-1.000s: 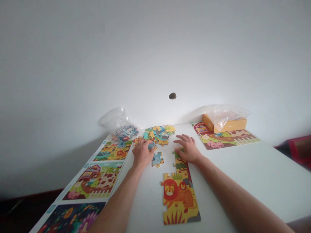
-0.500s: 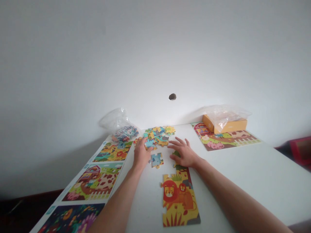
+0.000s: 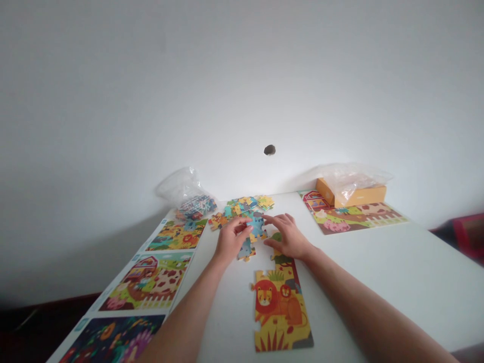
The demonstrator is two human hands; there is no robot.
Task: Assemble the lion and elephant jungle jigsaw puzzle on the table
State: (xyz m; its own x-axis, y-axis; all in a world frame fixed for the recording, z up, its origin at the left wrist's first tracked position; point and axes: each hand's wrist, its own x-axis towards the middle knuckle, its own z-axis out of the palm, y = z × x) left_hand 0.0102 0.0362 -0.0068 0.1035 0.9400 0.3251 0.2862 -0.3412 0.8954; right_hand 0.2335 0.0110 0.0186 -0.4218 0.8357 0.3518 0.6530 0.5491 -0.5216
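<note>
A blue and yellow puzzle piece (image 3: 257,228) is pinched between the thumb and fingers of my left hand (image 3: 231,242). My right hand (image 3: 290,239) is at the right edge of this piece, thumb and index finger apart; whether the fingertips touch it I cannot tell. Partly under my left hand lies another blue puzzle piece (image 3: 246,250). Below my right hand, a joined strip of green and yellow pieces (image 3: 282,257) runs down into the assembled lion section (image 3: 282,312). Behind both hands is a heap of loose puzzle pieces (image 3: 239,205).
Picture sheets (image 3: 145,282) line the table's left edge. A clear bag of puzzle pieces (image 3: 194,205) stands at the back left. At the back right, an orange box (image 3: 359,196) with clear plastic on it rests on a farm picture (image 3: 344,222). A wall closes off the back.
My left hand has moved right with the blue and yellow piece, now over the lying blue piece. My right hand's fingers have drawn closer together beside it.
</note>
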